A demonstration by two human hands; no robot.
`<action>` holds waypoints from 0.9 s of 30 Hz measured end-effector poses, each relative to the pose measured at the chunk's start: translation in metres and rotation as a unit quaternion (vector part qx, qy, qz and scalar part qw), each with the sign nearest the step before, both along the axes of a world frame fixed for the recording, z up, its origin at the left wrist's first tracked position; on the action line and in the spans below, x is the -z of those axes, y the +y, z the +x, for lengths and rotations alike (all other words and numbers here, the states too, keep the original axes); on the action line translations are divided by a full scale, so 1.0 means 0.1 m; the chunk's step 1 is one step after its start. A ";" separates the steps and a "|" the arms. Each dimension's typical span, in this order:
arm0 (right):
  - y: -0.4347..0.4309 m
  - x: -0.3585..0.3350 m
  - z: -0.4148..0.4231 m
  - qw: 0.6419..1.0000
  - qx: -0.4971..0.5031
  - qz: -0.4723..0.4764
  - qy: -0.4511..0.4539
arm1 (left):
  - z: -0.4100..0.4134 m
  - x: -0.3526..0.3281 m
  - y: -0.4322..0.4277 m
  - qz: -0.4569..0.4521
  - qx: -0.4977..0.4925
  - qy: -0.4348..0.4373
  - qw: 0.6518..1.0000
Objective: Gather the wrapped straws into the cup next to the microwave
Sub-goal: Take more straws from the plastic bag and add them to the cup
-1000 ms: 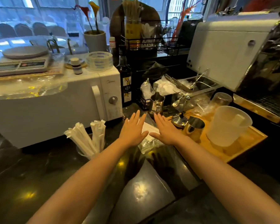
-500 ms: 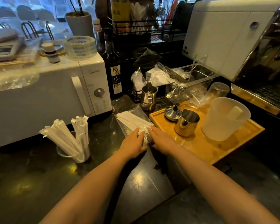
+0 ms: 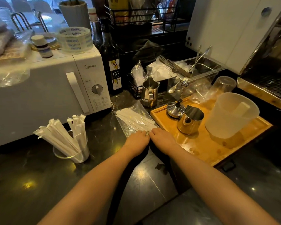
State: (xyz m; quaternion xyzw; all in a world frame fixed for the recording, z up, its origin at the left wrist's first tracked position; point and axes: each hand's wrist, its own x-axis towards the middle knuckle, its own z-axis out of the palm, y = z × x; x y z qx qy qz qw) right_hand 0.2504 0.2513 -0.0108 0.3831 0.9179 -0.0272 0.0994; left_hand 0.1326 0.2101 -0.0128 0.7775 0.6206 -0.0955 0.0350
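At far left the microwave (image 3: pixel 44 88) stands on the dark worktop (image 3: pixel 31 179), and just in front of its door the clear cup (image 3: pixel 71 154) already holds a fan of wrapped straws (image 3: pixel 62 135), leaning outward because the cup is short against their length. Between cup and hands lies bare worktop, open room for carrying more across.

At centre a clear plastic bag (image 3: pixel 133 117) lies flat on the worktop with more wrapped straws (image 3: pixel 135 118) inside, its far end toward the microwave's corner and its near end under the hands. The left hand (image 3: pixel 136 139) and right hand (image 3: pixel 162 138) meet at that near end, almost touching, fingers curled down and pinching the bag's edge; likely they are parting the opening to reach the straws. Whether any straw itself is gripped I cannot tell.

Just right of the bag runs the raised edge of the wooden tray (image 3: pixel 206 143), carrying a steel jug (image 3: pixel 190 120) and a frosted pitcher (image 3: pixel 230 114). That edge crowds the right hand, so the free way out is leftward, toward the cup.
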 end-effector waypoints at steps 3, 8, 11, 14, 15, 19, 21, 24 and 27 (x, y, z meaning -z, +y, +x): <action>-0.01 -0.01 -0.02 1.000 0.009 0.006 0.001 | 0.02 -0.04 0.01 0.001 -0.005 -0.008 1.000; 0.00 -0.06 -0.05 0.999 0.030 0.009 0.020 | 0.01 -0.08 0.06 -0.012 -0.050 -0.046 0.998; -0.01 -0.12 -0.09 0.998 0.042 0.016 0.036 | -0.07 -0.08 0.09 -0.009 -0.063 -0.083 0.995; -0.03 -0.22 -0.14 0.998 0.043 0.037 0.041 | -0.14 -0.15 0.08 -0.007 -0.079 -0.120 0.990; -0.04 -0.25 -0.16 0.997 0.045 0.044 0.042 | -0.16 -0.20 0.07 -0.007 -0.087 -0.135 0.987; -0.05 -0.35 -0.24 0.991 0.059 0.083 0.083 | -0.25 -0.39 0.05 0.005 -0.142 -0.230 0.963; -0.05 -0.44 -0.30 0.986 0.067 0.100 0.115 | -0.32 -0.48 0.05 0.026 -0.171 -0.279 0.944; -0.04 -0.61 -0.39 0.977 0.082 0.112 0.163 | -0.44 -0.63 0.04 0.053 -0.197 -0.339 0.918; -0.08 -0.78 -0.49 0.963 0.109 0.108 0.221 | -0.54 -0.79 0.01 0.077 -0.210 -0.367 0.903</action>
